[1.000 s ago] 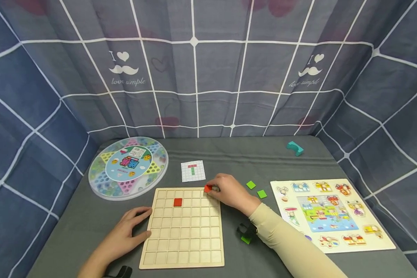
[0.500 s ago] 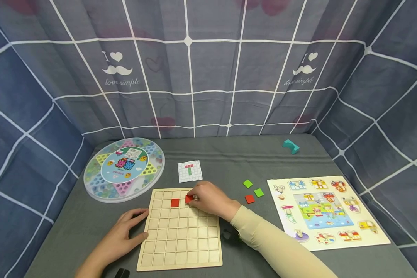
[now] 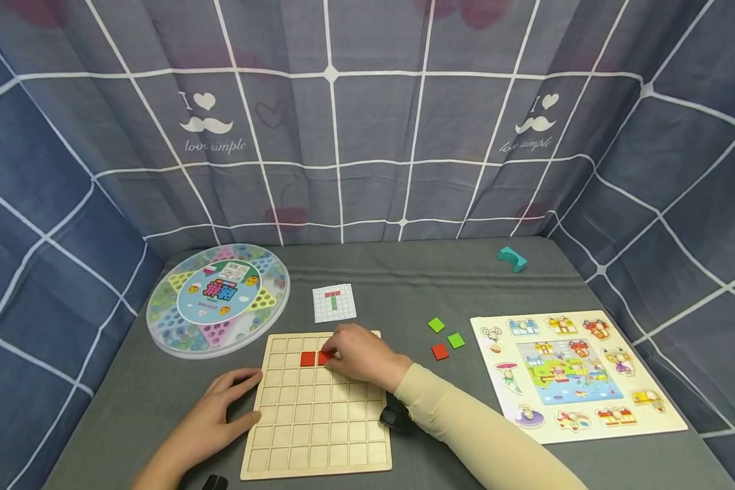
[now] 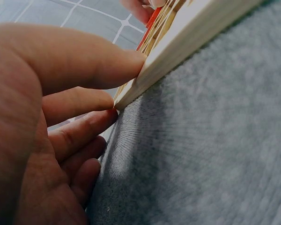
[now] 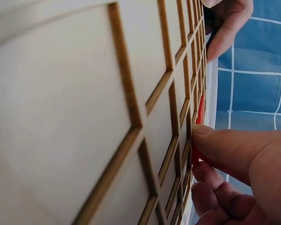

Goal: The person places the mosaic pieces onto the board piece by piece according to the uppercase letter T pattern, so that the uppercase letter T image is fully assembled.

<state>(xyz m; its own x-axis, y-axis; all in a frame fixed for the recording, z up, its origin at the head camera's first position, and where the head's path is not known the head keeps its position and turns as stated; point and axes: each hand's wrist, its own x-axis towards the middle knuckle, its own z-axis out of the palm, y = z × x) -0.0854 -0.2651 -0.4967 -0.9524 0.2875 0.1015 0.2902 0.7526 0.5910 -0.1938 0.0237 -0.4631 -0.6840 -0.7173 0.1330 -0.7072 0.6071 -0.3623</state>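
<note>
A wooden grid board (image 3: 316, 433) lies flat in the middle of the table in the head view. One red square tile (image 3: 307, 359) sits in its second row. Right beside that tile, my right hand (image 3: 367, 355) pinches another red tile (image 3: 323, 357) between thumb and fingertips, as the right wrist view also shows at the held tile's edge (image 5: 195, 154). My left hand (image 3: 211, 415) touches the board's left edge with thumb and fingertips, fingers extended. In the left wrist view the thumb (image 4: 93, 61) rests against the board's rim (image 4: 178, 51).
Behind the board lies a pattern card (image 3: 334, 312). A red tile (image 3: 439, 351) and green tiles (image 3: 456, 339) lie to its right. Farther right is a picture puzzle (image 3: 486, 381); at the left stands a round game box (image 3: 220, 292). A teal block (image 3: 512, 258) lies far back.
The right hand has moved left from the board's top right corner, carrying its red tile beside the other one. The left hand stays at the board's edge. The head view has shifted slightly.
</note>
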